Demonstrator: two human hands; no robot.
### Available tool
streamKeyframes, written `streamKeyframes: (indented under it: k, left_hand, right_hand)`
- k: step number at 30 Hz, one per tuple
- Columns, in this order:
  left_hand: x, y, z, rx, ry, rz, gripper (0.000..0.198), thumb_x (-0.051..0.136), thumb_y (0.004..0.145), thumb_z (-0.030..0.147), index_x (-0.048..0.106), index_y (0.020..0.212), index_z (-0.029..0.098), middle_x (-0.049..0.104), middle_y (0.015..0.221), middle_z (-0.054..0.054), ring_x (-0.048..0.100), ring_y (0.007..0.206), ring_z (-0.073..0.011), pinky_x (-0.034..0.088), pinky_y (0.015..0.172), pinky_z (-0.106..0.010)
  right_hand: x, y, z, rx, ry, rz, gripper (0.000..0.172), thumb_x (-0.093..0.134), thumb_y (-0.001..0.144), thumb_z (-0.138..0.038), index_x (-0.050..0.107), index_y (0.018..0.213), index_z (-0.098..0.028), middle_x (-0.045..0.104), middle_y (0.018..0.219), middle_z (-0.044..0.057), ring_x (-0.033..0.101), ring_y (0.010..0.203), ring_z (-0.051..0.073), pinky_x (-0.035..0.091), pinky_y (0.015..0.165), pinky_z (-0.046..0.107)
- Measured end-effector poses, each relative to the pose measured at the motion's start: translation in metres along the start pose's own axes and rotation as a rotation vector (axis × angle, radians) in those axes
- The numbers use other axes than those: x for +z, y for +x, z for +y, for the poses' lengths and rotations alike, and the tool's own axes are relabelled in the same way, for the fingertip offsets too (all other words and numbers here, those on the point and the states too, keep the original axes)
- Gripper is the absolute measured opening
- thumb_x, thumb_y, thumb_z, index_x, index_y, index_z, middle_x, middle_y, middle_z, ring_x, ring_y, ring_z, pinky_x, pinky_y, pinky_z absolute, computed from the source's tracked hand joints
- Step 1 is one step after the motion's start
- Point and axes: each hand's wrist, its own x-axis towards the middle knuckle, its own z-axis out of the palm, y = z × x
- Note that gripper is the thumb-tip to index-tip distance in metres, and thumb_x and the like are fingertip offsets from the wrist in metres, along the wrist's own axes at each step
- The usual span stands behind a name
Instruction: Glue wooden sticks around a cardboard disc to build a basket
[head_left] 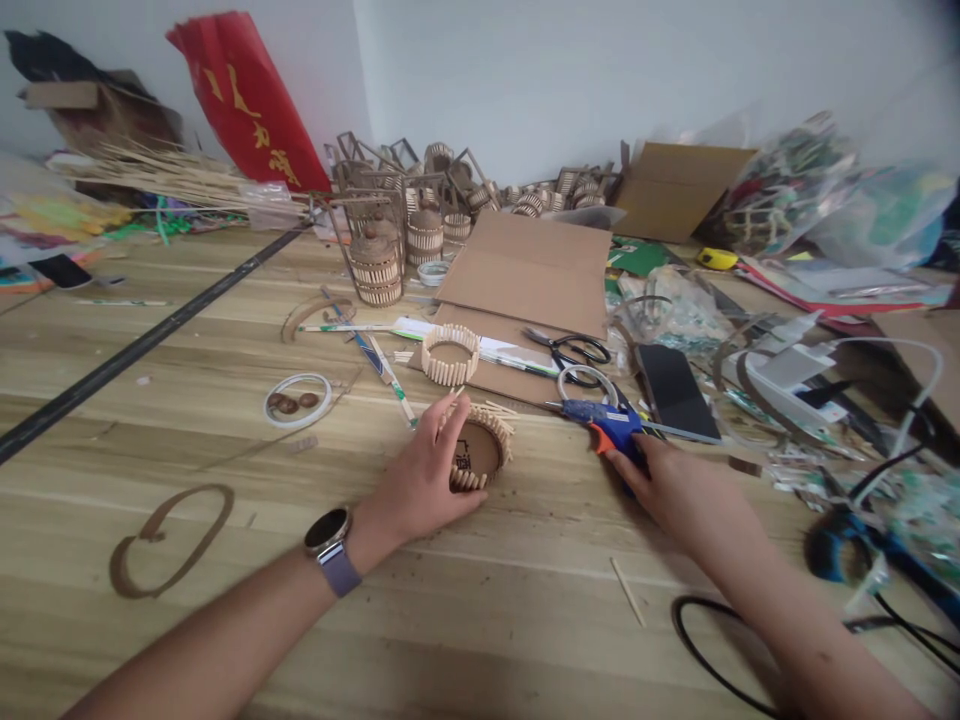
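My left hand (429, 470), with a watch on its wrist, curls round the left side of a small round basket (501, 462) edged with short wooden sticks. Dark characters show on the basket's brown base. My right hand (652, 470) grips a blue glue gun (611, 425) with an orange trigger, its nozzle pointing left, to the right of the basket. Behind my left hand stands a second stick-edged ring (450, 356), touched by neither hand. A loose stick (627, 592) lies nearer to me on the wooden table (525, 640).
Scissors (574, 348), a white ring (587, 384) and a black phone-like slab (677, 390) lie beyond the glue gun. Cardboard (525, 270) and finished little baskets (376, 265) stand behind. A black cable (701, 655) loops near my right forearm. A dark rod (157, 335) crosses the left.
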Motion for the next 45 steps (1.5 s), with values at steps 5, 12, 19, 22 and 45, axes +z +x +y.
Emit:
streamKeyframes:
  k: [5,12,19,22,45]
  left_hand:
    - [0.001,-0.001,0.000,0.027,0.021,0.002,0.115,0.076,0.069,0.018,-0.006,0.149,0.028,0.021,0.147,-0.020,0.029,0.139,-0.0380,0.037,0.108,-0.058]
    - [0.001,0.000,-0.001,0.020,0.019,0.002,0.111,0.074,0.071,0.017,-0.005,0.148,0.028,0.022,0.147,-0.019,0.029,0.138,-0.0377,0.036,0.108,-0.059]
    - [0.001,0.000,-0.003,0.031,0.015,0.006,0.112,0.073,0.072,0.016,-0.008,0.148,0.029,0.022,0.147,-0.019,0.028,0.139,-0.0368,0.035,0.109,-0.059]
    - [0.002,-0.001,-0.005,0.031,0.015,0.001,0.111,0.073,0.073,0.017,-0.008,0.148,0.029,0.021,0.147,-0.019,0.026,0.140,-0.0370,0.033,0.110,-0.060]
    - [0.001,0.000,-0.003,0.018,0.006,-0.001,0.109,0.072,0.072,0.015,-0.005,0.149,0.028,0.024,0.147,-0.019,0.030,0.138,-0.0370,0.036,0.109,-0.059]
  right_hand:
    - [0.002,0.001,0.003,0.011,0.155,0.022,0.032,0.041,0.090,-0.043,0.059,0.081,-0.017,0.072,0.074,0.015,0.068,0.067,0.029,0.043,0.055,0.032]
    - [-0.010,-0.004,0.013,0.026,0.513,0.079,0.042,0.045,0.080,-0.053,0.066,0.085,-0.017,0.071,0.069,0.009,0.064,0.058,0.025,0.045,0.055,0.033]
    - [-0.017,-0.009,0.009,0.062,0.941,0.117,0.041,0.058,0.072,-0.058,0.062,0.089,-0.021,0.069,0.075,0.004,0.061,0.063,0.019,0.049,0.057,0.030]
    - [-0.012,-0.012,0.006,0.093,1.178,0.102,0.039,0.071,0.065,-0.054,0.061,0.086,-0.022,0.067,0.075,0.001,0.061,0.066,0.018,0.050,0.059,0.027]
    - [-0.009,-0.036,-0.046,-0.306,0.938,-0.204,0.027,0.057,0.078,-0.043,0.068,0.083,-0.019,0.073,0.080,0.006,0.068,0.073,0.023,0.054,0.066,0.030]
